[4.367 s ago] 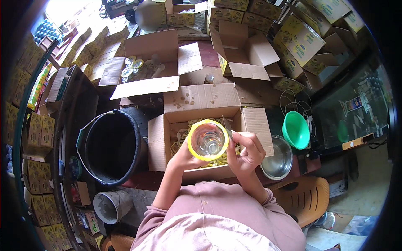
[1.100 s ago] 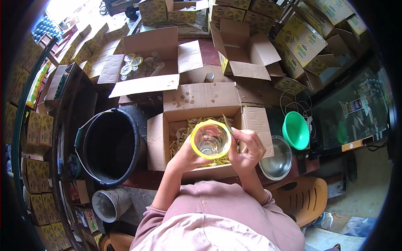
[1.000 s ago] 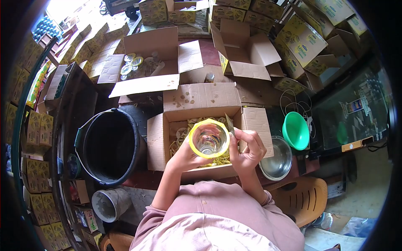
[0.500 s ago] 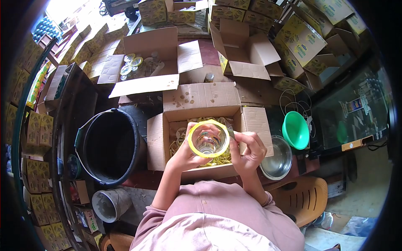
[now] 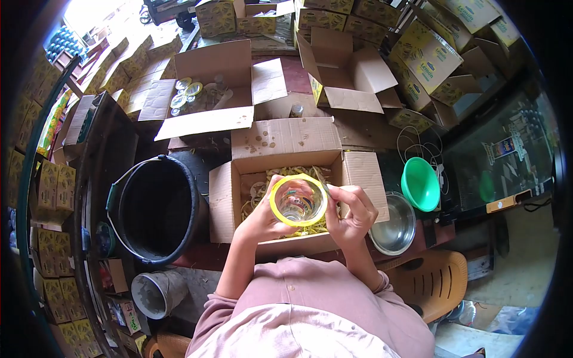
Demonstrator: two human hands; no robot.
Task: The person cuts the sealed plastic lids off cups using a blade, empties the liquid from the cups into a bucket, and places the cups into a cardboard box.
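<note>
A clear cup with a yellow rim (image 5: 298, 200) is tilted with its mouth toward the camera. My left hand (image 5: 262, 216) wraps round the cup's left side. Between thumb and fingers, my right hand (image 5: 352, 215) pinches a thin, flat blade (image 5: 321, 178) against the right part of the rim. Both hands are above an open cardboard box (image 5: 286, 130), where yellow strips and scraps lie beneath the cup.
A large black bucket (image 5: 197, 209) stands left, with a grey bucket (image 5: 153, 295) below it. To the right are a green bowl (image 5: 421, 185) and a clear bowl (image 5: 394, 225). Behind sit a box of cups (image 5: 215, 59) and another open box (image 5: 346, 68).
The cup has turned and shifted slightly in my left hand. The blade in my right hand has changed its angle along the rim. The view has moved a little.
</note>
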